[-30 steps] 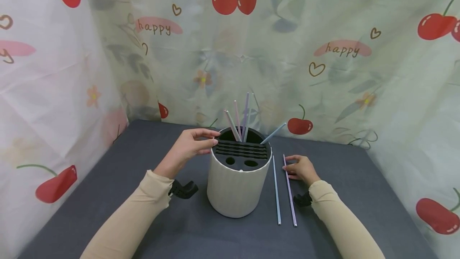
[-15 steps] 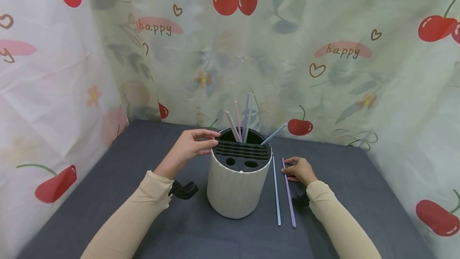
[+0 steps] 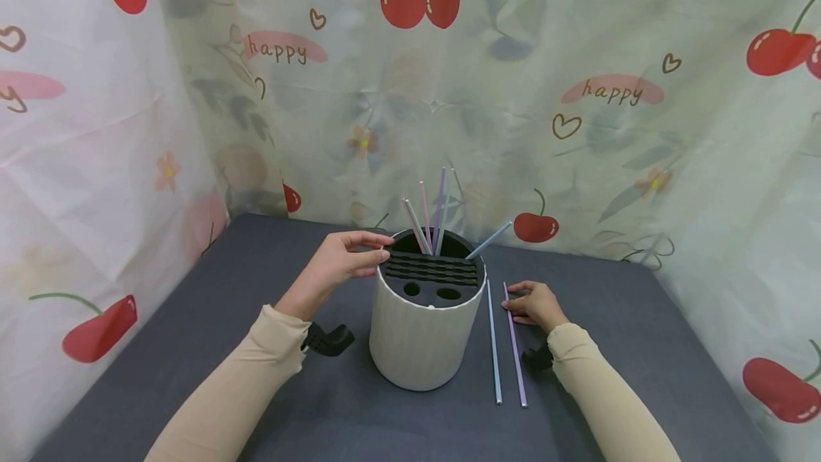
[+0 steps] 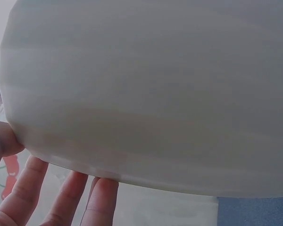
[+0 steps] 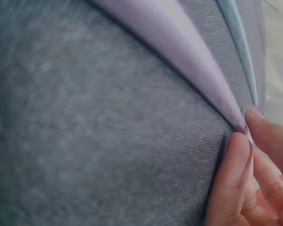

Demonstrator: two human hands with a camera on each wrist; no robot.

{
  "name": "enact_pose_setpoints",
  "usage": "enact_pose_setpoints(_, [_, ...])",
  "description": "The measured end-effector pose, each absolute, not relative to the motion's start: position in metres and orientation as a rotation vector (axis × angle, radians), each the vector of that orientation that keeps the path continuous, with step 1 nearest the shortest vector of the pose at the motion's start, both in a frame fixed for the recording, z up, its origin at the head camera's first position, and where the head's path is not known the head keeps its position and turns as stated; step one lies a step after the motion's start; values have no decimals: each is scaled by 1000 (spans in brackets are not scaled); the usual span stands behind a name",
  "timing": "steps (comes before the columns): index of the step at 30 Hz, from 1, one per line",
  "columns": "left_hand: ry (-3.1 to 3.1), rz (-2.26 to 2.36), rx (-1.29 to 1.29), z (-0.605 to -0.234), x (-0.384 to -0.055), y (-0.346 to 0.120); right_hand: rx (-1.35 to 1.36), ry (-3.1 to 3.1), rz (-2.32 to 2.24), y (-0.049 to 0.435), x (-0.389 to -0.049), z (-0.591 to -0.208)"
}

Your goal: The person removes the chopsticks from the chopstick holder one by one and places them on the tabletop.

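Observation:
A white ribbed utensil holder (image 3: 420,351) with a black slotted insert (image 3: 428,294) stands upright at the middle of the dark table. My left hand (image 3: 333,266) touches its rim from the left with fairly straight fingers and thumb; the left wrist view shows its fingertips (image 4: 105,188) against the holder's wall. Right of the holder, a long thin purple straw (image 3: 516,355) lies lengthwise on the cloth. My right hand (image 3: 537,304) pinches it near its far end between thumb and fingers. Beside it, a matching blue straw (image 3: 494,351) lies closer to the holder.
In the holder's rear opening stand several pink, purple and pale straws (image 3: 441,205). One more blue straw (image 3: 490,238) leans out to the right. A dark grey cloth covers the table (image 3: 308,405). Cherry-print curtains (image 3: 398,91) close off the back and sides.
My right hand has shifted slightly left and toward me, and the purple straw has shifted a little with it. My left hand stays at the holder's rim.

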State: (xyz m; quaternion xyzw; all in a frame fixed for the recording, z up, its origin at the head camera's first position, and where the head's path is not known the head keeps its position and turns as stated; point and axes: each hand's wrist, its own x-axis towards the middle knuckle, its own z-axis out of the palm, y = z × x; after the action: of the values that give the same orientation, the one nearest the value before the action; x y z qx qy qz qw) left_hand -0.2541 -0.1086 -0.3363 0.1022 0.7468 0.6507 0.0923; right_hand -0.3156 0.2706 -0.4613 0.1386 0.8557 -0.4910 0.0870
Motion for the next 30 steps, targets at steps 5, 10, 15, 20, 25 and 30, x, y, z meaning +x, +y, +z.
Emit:
enact_pose_setpoints(5, [2215,1933,293,-336,-254,-108,420,2453,-1568,274,-317,-451])
enact_pose_setpoints(10, [2215,1930,292,-335,-253,-108,224,2302,-1922,275,-312,-410])
enact_pose_setpoints(15, [2212,1937,285,-335,-253,-108,-104,2151,-2278,262,-293,-354])
enact_pose_setpoints(20, [2218,1937,282,-335,-254,-108,-477,1968,-2479,242,-268,-319])
enact_pose_setpoints(25, [2214,1942,284,-335,-254,-108,-777,1906,-2487,222,-251,-314])
enact_pose_setpoints(30, [2211,1942,288,-336,-254,-108,-789,2016,-2413,208,-245,-321])
